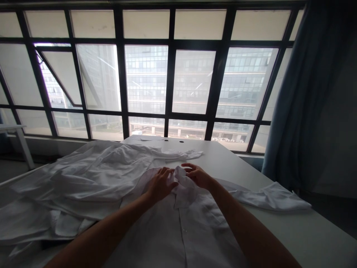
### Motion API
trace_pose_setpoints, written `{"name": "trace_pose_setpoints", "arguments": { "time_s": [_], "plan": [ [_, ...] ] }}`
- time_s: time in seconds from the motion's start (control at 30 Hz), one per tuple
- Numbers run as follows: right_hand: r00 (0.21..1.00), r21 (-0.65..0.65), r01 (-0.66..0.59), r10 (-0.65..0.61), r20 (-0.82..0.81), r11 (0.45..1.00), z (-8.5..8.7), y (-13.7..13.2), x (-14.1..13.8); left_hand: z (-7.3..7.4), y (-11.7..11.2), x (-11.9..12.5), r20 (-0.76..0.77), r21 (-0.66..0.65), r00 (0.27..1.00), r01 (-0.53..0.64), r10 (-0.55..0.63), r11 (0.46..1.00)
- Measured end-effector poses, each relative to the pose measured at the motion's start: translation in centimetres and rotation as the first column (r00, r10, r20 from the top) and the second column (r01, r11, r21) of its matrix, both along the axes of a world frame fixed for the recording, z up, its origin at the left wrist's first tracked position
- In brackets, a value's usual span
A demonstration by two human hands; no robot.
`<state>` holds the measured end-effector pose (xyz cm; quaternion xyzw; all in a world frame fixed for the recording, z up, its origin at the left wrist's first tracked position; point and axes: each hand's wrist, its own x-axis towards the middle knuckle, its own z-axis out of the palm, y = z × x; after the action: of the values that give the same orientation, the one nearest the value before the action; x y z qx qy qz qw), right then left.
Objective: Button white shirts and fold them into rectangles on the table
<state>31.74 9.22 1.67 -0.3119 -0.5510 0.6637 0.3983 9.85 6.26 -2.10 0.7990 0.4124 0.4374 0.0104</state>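
Observation:
A white button-up shirt [181, 227] lies flat on the white table [292, 230] in front of me, its collar at the far end. My left hand [160, 183] rests on the left side of the collar with the fingers curled onto the cloth. My right hand [196, 174] pinches the right side of the collar [181, 180], which stands bunched up between both hands. One sleeve [267, 197] trails out to the right across the table.
A heap of several more white garments [83, 178] covers the table's left half. A large dark-framed window [173, 74] fills the far wall. A blue curtain [304, 104] hangs at the right. Part of another table [16, 130] shows at the left edge.

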Motion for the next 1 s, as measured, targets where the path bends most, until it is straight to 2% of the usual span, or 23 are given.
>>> {"name": "trace_pose_setpoints", "arguments": {
  "time_s": [0.07, 0.13, 0.2, 0.3, 0.37, 0.43, 0.53, 0.6, 0.67, 0.73, 0.8, 0.9, 1.0],
  "plan": [
    [0.999, 0.006, -0.051, 0.051, 0.015, 0.999, -0.2, 0.0, -0.3, 0.1, 0.0, -0.1, -0.034, -0.032, 0.999, -0.022, 0.021, 0.999],
    [0.998, 0.027, -0.035, 0.034, 0.046, 0.999, -0.6, 0.3, -0.5, 0.0, 0.4, -0.7, -0.057, -0.041, 0.996, -0.065, 0.063, 0.997],
    [0.989, 0.081, 0.067, -0.077, 0.128, 0.994, -0.9, 0.8, -0.6, -0.1, 1.0, -1.4, -0.077, -0.018, 0.99, -0.122, 0.121, 0.992],
    [0.91, 0.227, 0.161, -0.234, 0.342, 0.96, -0.8, 1.2, -0.4, -0.5, 1.8, -2.4, -0.1, 0.024, 0.971, -0.215, 0.216, 0.976],
    [0.842, 0.335, 0.084, -0.247, 0.48, 0.938, -0.1, 0.9, -0.2, -0.7, 2.2, -2.9, -0.114, 0.04, 0.96, -0.254, 0.257, 0.966],
    [0.768, 0.413, -0.045, -0.233, 0.596, 0.909, 0.9, 0.2, -0.1, -0.9, 2.3, -3.1, -0.119, 0.041, 0.952, -0.279, 0.282, 0.959],
    [0.606, 0.373, -0.233, -0.166, 0.778, 0.898, 1.9, -0.9, -0.1, -0.8, 2.2, -3.0, -0.115, 0.047, 0.944, -0.305, 0.308, 0.951],
    [0.485, 0.311, -0.292, -0.14, 0.863, 0.904, 2.1, -1.4, -0.4, -0.7, 2.0, -2.9, -0.106, 0.062, 0.936, -0.332, 0.337, 0.941],
    [0.422, 0.36, -0.306, -0.213, 0.881, 0.882, 2.0, -1.6, -0.7, -0.6, 1.8, -2.8, -0.081, 0.092, 0.923, -0.37, 0.377, 0.925],
    [0.434, 0.461, -0.307, -0.308, 0.846, 0.833, 1.8, -1.5, -1.0, -0.7, 1.6, -2.7, -0.073, 0.144, 0.927, -0.355, 0.368, 0.924],
    [0.495, 0.514, -0.306, -0.327, 0.805, 0.802, 1.5, -1.3, -1.2, -0.9, 1.5, -2.6, -0.117, 0.201, 0.955, -0.244, 0.271, 0.949],
    [0.617, 0.507, -0.267, -0.259, 0.743, 0.819, 1.2, -0.9, -1.2, -1.2, 1.5, -2.4, -0.241, 0.213, 0.968, -0.02, 0.073, 0.977],
    [0.721, 0.466, -0.203, -0.191, 0.666, 0.861, 0.8, -0.5, -1.0, -1.2, 1.6, -2.4, -0.293, 0.176, 0.956, 0.033, 0.02, 0.984]
  ]
}}
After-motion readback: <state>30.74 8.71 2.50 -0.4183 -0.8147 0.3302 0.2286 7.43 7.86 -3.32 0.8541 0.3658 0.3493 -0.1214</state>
